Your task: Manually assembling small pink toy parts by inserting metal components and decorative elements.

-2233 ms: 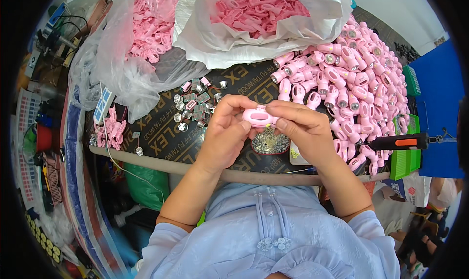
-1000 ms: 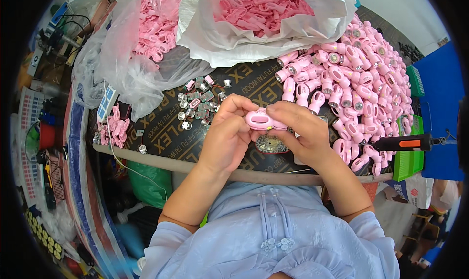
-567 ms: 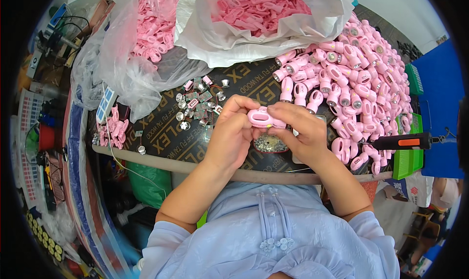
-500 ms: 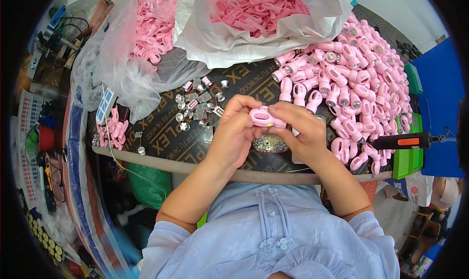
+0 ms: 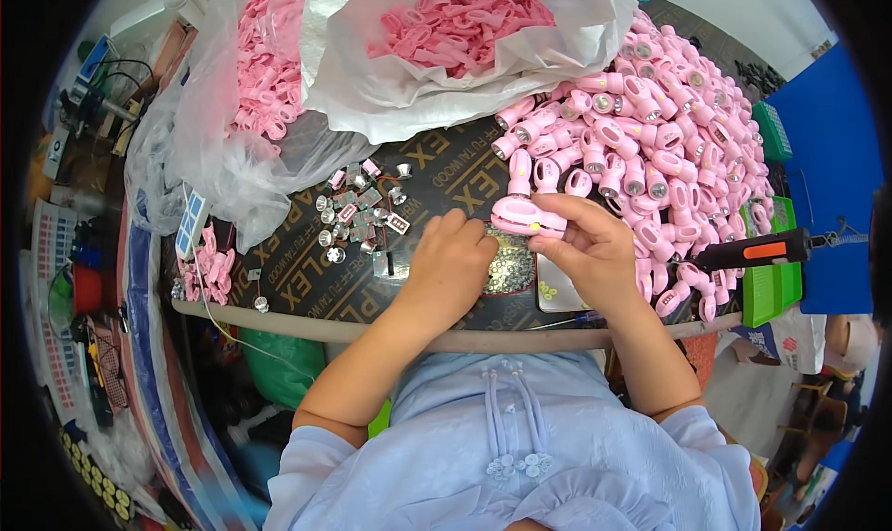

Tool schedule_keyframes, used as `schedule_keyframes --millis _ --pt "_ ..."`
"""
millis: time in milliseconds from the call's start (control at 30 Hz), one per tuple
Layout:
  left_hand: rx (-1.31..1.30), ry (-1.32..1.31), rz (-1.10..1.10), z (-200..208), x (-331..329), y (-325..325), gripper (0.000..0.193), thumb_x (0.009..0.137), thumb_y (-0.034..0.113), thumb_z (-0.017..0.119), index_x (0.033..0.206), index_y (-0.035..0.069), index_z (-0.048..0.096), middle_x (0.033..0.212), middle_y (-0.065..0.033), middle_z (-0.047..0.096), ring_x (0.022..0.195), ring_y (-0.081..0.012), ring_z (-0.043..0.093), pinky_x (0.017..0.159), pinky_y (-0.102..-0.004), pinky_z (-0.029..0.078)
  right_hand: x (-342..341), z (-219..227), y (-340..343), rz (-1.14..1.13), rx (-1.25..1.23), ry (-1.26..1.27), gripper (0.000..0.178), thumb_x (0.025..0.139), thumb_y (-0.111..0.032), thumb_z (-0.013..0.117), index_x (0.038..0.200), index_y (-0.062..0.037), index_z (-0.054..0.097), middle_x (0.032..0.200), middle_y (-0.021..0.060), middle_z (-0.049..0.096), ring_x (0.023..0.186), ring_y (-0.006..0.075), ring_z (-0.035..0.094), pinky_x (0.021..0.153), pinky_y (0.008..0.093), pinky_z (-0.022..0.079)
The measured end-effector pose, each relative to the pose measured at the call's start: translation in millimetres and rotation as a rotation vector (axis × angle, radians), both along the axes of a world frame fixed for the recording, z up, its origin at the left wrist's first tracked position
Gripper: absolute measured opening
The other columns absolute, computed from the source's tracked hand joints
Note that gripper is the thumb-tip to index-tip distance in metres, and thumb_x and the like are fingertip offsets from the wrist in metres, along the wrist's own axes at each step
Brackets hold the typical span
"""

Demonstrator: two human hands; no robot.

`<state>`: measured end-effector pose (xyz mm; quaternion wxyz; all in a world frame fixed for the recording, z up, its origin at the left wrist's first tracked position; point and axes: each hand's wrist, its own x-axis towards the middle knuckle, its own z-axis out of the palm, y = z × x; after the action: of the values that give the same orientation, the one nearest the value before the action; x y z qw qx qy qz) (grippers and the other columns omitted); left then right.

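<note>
A pink mini flashlight (image 5: 528,217) is pinched between the thumb and fingers of my right hand (image 5: 591,248). It lies sideways, with a yellow-green spot and a dark seam along its lower side. My left hand (image 5: 448,260) is lower, fingers curled at the left rim of a small dish of shiny metal bits (image 5: 510,263). Its fingertips are partly hidden, so whatever they pinch does not show. Under my right hand sits a pale tray (image 5: 556,289) with small yellow pieces. Left of my hands lie several silver reflectors with small circuit boards (image 5: 353,213).
Finished-looking pink flashlights (image 5: 664,150) form a big heap at the right. A white sack (image 5: 400,90) of pink shells stands at the back, beside a clear plastic bag (image 5: 223,150). A black tool with an orange mark (image 5: 757,251) hangs near green baskets (image 5: 774,285).
My hands have parted. The right keeps the flashlight and has tilted it; the left has let go of it and dropped down to the dish of metal bits. The whole view has shifted slightly.
</note>
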<state>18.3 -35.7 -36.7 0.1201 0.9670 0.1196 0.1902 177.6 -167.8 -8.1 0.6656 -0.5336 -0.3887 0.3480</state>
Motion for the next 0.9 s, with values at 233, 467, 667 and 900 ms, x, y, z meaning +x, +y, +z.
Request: schedule_keyframes --millis 233,467,667,900 --pt "-0.265 -0.373 0.106 19 -3 8 0.013 0.077 -0.001 0.071 0.089 0.004 0.066 0.096 -0.0105 0.065 0.09 -0.03 0.061 0.079 -0.0416 0.049 6 6 -6 -0.062 -0.135 -0.359 0.044 0.082 0.01 0.074 0.124 0.0031 0.065 0.123 0.0131 0.064 0.111 0.0186 0.065 0.088 0.0285 0.057" --pt "-0.303 -0.56 0.015 34 -4 11 0.021 0.075 -0.004 0.074 0.093 0.005 0.068 0.096 -0.0101 0.066 0.087 -0.0294 0.062 0.075 -0.0378 0.05 0 12 0 -0.111 -0.008 -0.494 0.045 0.076 0.003 0.08 0.119 -0.0039 0.07 0.114 0.0133 0.071 0.07 0.0116 0.062 0.06 0.0245 0.051" --pt "-0.192 -0.559 0.006 37 -10 16 0.023 0.073 -0.004 0.075 0.093 0.006 0.069 0.094 -0.0087 0.066 0.089 -0.0291 0.064 0.076 -0.0387 0.05 -5 23 4 -0.097 -0.032 -0.537 0.04 0.078 0.002 0.079 0.117 -0.0027 0.07 0.114 0.014 0.071 0.079 0.0171 0.068 0.066 0.0285 0.054" --pt "-0.21 -0.583 0.005 44 -8 16 0.025 0.072 -0.004 0.076 0.093 0.006 0.068 0.093 -0.0085 0.066 0.087 -0.0288 0.064 0.076 -0.038 0.05 -6 22 9 -0.161 0.093 -0.79 0.034 0.082 -0.003 0.076 0.115 -0.0021 0.067 0.112 0.0141 0.07 0.105 0.0324 0.067 0.09 0.0408 0.054"
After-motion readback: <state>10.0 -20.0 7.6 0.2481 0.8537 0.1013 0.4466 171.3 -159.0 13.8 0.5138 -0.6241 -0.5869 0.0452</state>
